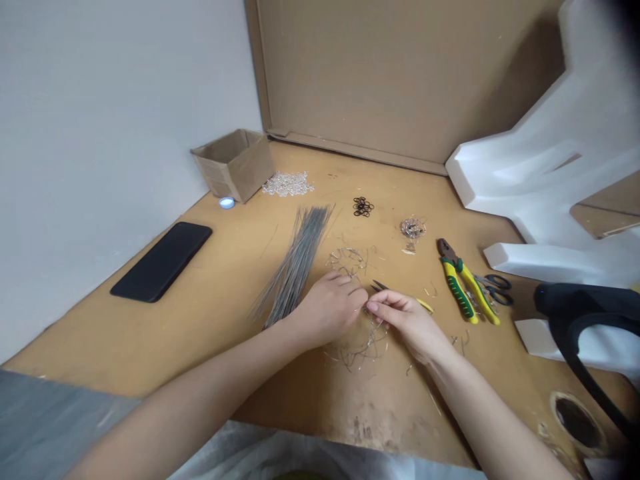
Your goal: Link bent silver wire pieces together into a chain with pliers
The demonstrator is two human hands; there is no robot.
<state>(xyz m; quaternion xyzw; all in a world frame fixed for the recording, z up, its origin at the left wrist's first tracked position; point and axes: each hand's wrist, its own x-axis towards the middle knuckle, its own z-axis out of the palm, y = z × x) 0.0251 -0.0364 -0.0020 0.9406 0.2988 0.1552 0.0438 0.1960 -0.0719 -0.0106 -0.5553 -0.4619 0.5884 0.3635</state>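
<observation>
My left hand (334, 308) and my right hand (407, 325) meet fingertip to fingertip over the table. Both are closed in a pinch, and whatever they hold is too small or hidden to make out. Under my right hand lies a pointed tool, its dark tips (380, 285) and a bit of yellow handle showing. A bundle of straight grey wires (299, 263) lies left of my hands, partly behind my left wrist. Bent wire pieces (357, 350) are scattered just below my hands, and curled wire pieces (349, 257) lie beyond them.
Yellow-green pliers (457, 280) and scissors (496, 288) lie to the right. Toward the back are black rings (363, 207), a small wire pile (413, 228), clear beads (288, 183) and a cardboard box (235, 167). A black phone (163, 261) lies left; white foam (500, 170) stands right.
</observation>
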